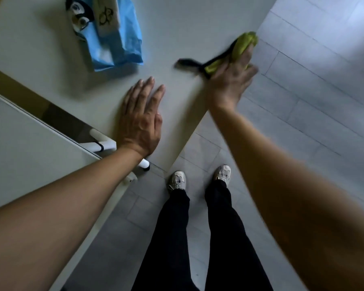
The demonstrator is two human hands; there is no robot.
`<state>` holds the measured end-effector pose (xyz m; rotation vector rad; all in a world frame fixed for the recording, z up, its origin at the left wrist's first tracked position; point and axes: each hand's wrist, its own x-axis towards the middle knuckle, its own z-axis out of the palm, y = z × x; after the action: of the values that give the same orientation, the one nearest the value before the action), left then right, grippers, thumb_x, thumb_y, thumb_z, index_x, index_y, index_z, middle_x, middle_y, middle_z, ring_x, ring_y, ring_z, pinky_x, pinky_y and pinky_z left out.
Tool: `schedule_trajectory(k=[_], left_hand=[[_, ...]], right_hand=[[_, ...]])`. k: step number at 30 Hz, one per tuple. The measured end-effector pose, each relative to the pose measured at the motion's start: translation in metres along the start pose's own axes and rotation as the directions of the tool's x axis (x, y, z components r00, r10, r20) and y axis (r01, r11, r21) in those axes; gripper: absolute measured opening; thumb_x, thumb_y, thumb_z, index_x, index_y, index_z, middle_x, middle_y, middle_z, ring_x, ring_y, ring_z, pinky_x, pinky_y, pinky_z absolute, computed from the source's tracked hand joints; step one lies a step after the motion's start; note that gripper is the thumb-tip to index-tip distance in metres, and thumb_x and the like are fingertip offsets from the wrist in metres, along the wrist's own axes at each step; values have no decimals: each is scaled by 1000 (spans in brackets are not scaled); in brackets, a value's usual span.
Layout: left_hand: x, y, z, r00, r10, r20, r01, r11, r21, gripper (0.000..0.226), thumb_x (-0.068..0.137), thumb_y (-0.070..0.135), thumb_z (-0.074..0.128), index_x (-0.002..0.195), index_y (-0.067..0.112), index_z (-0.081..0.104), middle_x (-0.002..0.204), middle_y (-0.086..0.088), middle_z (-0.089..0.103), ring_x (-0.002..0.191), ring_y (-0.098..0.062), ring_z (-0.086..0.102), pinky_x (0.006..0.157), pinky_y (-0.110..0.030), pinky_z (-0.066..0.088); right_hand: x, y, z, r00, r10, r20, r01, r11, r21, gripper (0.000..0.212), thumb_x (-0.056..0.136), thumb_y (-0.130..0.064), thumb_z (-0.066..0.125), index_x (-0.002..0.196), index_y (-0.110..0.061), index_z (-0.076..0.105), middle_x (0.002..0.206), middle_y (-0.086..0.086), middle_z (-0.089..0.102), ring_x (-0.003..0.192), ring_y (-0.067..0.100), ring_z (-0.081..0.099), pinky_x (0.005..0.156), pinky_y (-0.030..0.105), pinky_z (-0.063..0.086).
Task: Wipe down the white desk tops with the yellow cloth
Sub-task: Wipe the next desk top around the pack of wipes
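Two hands work over the white desk (187, 22). Left hand (142, 120): fingers straight and close together, palm flat on the desk near its front edge, holding nothing. Right hand (231, 80): fingers lie over the yellow cloth (243, 46) and press it onto the desk at the desk's right-hand edge; motion blur hides whether the fingers curl round it, though the hand appears to grip the bunched cloth. Most of the cloth is covered by this hand; yellow-green folds show beyond the fingertips and beside the thumb. A black strip (189, 63), blurred, trails from the cloth toward the left hand. Beyond the left hand's fingertips lies a blue bag (116, 47), its top cut off by the frame.
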<state>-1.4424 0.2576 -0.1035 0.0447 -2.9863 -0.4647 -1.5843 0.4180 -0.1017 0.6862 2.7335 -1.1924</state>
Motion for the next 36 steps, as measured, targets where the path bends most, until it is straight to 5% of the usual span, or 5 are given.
schedule_trajectory(k=[5, 15, 25, 32, 36], left_hand=[[-1, -2, 3, 999, -8, -32, 8, 1000, -7, 60, 96, 20, 41, 155, 13, 48, 164, -16, 40, 152, -37, 36, 128, -48, 22], [-7, -6, 9, 996, -25, -87, 22, 999, -38, 57, 93, 8, 39, 148, 3, 55, 156, -23, 48, 146, -41, 44, 125, -52, 30], [-8, -1, 9, 997, -48, -55, 48, 999, 0, 57, 94, 11, 41, 150, 5, 53, 158, -20, 46, 148, -39, 42, 127, -47, 27], [-10, 4, 7, 990, -123, -63, 129, 988, 86, 57, 95, 18, 42, 151, 14, 54, 158, -17, 48, 146, -38, 42, 124, -45, 29], [-11, 3, 7, 966, -226, -127, 239, 966, 99, 54, 96, 20, 45, 149, 12, 55, 152, -20, 51, 141, -39, 46, 119, -47, 33]], right_hand=[[9, -1, 6, 1000, -2, -30, 1, 1000, -11, 62, 106, -26, 40, 162, -21, 15, 136, 13, 37, 125, 29, 42, 108, 44, 42], [-240, 58, 16, 988, 29, 150, -42, 996, 80, 73, 104, -22, 46, 161, -30, 2, 138, 4, 29, 128, 33, 43, 111, 50, 42], [-50, 7, -2, 995, 93, 30, -95, 991, 96, 65, 106, -27, 40, 163, -20, 9, 141, 14, 33, 129, 34, 40, 113, 46, 34], [-31, 11, -7, 979, -192, 63, 201, 949, -242, 72, 99, -2, 35, 163, -22, 7, 164, 16, 14, 149, 36, 19, 124, 48, 12], [-37, 33, -6, 700, -670, 250, 714, 641, -282, 69, 95, 0, 45, 160, -15, 26, 163, 20, 24, 153, 38, 16, 126, 53, 11]])
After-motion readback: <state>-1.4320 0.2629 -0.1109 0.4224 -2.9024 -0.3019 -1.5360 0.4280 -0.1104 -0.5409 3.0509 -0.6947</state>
